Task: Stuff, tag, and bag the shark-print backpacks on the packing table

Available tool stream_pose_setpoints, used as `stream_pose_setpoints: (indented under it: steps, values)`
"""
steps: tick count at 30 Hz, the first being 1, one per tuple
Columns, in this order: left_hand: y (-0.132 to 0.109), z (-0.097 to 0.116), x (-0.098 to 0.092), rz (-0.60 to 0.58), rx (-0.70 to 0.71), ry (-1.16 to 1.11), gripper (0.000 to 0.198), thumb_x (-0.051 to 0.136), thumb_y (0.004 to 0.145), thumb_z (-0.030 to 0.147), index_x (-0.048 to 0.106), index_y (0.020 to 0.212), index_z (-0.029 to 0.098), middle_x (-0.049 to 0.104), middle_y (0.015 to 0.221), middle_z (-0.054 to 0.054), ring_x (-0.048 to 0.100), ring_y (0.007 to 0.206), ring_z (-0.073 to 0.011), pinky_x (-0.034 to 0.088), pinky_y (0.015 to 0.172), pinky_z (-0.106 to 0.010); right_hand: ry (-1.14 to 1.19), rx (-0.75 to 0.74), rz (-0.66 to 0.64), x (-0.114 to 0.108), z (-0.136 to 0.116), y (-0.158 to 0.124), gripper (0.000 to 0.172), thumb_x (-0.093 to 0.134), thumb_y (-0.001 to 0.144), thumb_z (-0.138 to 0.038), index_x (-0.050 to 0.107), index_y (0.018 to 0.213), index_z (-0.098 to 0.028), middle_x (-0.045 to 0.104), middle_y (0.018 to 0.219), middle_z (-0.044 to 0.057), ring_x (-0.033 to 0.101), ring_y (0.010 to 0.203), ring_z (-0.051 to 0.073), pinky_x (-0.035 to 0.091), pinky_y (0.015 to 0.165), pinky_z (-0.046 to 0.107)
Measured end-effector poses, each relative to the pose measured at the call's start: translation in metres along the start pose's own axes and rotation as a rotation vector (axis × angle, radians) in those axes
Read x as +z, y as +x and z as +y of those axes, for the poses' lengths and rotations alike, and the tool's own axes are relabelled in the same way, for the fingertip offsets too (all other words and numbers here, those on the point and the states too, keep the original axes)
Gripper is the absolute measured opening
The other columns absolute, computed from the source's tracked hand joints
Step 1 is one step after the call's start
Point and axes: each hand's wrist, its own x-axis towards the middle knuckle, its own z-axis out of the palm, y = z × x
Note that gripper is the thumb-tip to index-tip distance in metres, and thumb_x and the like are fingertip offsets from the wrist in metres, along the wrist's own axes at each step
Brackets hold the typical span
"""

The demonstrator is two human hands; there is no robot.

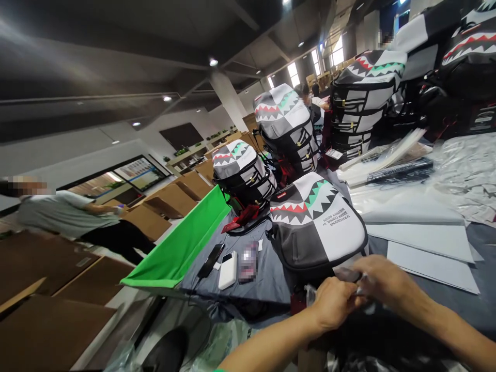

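Note:
My left hand (333, 305) and my right hand (387, 281) come together at the lower right, pinching a small piece of clear plastic (349, 275) between them. It is partly hidden by my fingers, and its exact form is hard to tell. Just beyond my hands, a grey, white and black backpack with a shark-teeth mouth print (318, 222) lies flat on a grey table (267, 281), almost touching my fingers. A black phone (211, 261) and a white power bank (228, 269) lie to the left on the table.
Several shark-print backpacks (360, 98) stand stacked along the table, with white sheets (430, 248) and plastic film (468, 170) to the right. A green cloth (178, 243) hangs at the table's left edge. Cardboard boxes (166, 199) and a person in a grey shirt (65, 214) are beyond it.

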Motion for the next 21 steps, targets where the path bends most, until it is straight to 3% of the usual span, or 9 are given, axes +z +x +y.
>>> stream_pose_setpoints:
  steps: [2,4,7,10,11,14,16,18,21]
  values:
    - [-0.002,-0.005,0.000,-0.028,0.042,0.203,0.027,0.061,0.095,0.044,0.073,0.092,0.020,0.072,0.074,-0.003,0.068,0.071,-0.0195,0.045,0.063,-0.025,-0.009,-0.232,-0.263,0.001,-0.003,0.008,0.013,0.058,0.095,-0.025,0.062,0.107,-0.022,0.070,0.084,0.003,0.064,0.075,0.020,0.049,0.081,0.037]
    - [-0.009,-0.017,-0.002,-0.043,0.127,0.395,0.028,0.058,0.099,0.041,0.071,0.090,0.018,0.073,0.075,-0.004,0.069,0.070,-0.0194,0.046,0.060,-0.025,-0.058,-0.297,-0.384,0.007,-0.002,0.012,0.003,0.063,0.091,-0.024,0.061,0.092,-0.022,0.067,0.075,0.001,0.058,0.065,0.019,0.046,0.071,0.036]
    - [-0.029,-0.043,-0.007,0.013,0.328,0.606,0.016,0.055,0.100,0.025,0.067,0.096,0.015,0.073,0.079,-0.003,0.069,0.074,-0.0181,0.048,0.061,-0.025,-0.161,-0.379,-0.315,0.013,0.003,0.014,0.013,0.051,0.091,-0.014,0.058,0.082,-0.021,0.062,0.070,0.001,0.051,0.060,0.018,0.040,0.064,0.035]
    - [-0.047,-0.057,-0.009,0.118,0.417,0.650,0.011,0.058,0.098,0.021,0.065,0.104,0.015,0.074,0.097,-0.006,0.070,0.086,-0.0186,0.053,0.067,-0.026,-0.278,-0.520,-0.142,0.013,0.005,0.016,0.026,0.040,0.094,-0.007,0.063,0.093,-0.017,0.059,0.065,0.000,0.047,0.057,0.017,0.039,0.062,0.035]
    - [-0.050,-0.055,-0.010,0.161,0.392,0.600,0.016,0.061,0.097,0.028,0.064,0.106,0.014,0.074,0.105,-0.009,0.070,0.090,-0.0201,0.055,0.071,-0.027,-0.295,-0.559,-0.106,0.011,0.005,0.016,0.027,0.039,0.095,-0.006,0.064,0.099,-0.016,0.059,0.065,0.000,0.048,0.057,0.017,0.040,0.062,0.035]
    - [-0.042,-0.029,-0.019,0.237,0.213,0.260,0.057,0.064,0.090,0.059,0.058,0.122,0.012,0.070,0.120,-0.016,0.069,0.103,-0.0257,0.056,0.086,-0.035,-0.276,-0.579,-0.066,0.008,0.007,0.012,0.028,0.040,0.098,-0.007,0.064,0.112,-0.015,0.064,0.069,0.001,0.055,0.061,0.017,0.047,0.067,0.036]
    - [-0.021,-0.006,-0.028,0.143,0.097,-0.010,0.061,0.045,0.097,0.067,0.061,0.122,0.013,0.073,0.108,-0.013,0.069,0.100,-0.0254,0.055,0.089,-0.037,-0.239,-0.541,-0.063,0.009,0.010,0.004,0.031,0.038,0.099,-0.008,0.064,0.114,-0.017,0.068,0.075,0.004,0.061,0.068,0.018,0.053,0.073,0.038]
    - [0.004,0.010,-0.037,-0.056,-0.013,-0.224,0.067,0.019,0.105,0.059,0.069,0.102,0.015,0.074,0.093,-0.010,0.070,0.093,-0.0242,0.054,0.087,-0.035,-0.202,-0.484,-0.037,0.013,0.015,-0.005,0.033,0.037,0.100,-0.011,0.063,0.118,-0.018,0.071,0.082,0.006,0.066,0.075,0.020,0.056,0.079,0.040]
    - [0.032,0.015,-0.038,-0.229,-0.247,-0.548,0.076,0.013,0.104,0.060,0.071,0.085,0.015,0.072,0.081,-0.011,0.071,0.092,-0.0245,0.055,0.085,-0.035,-0.160,-0.396,0.011,0.020,0.021,-0.014,0.036,0.039,0.101,-0.015,0.057,0.131,-0.018,0.073,0.089,0.009,0.069,0.081,0.022,0.059,0.083,0.042]
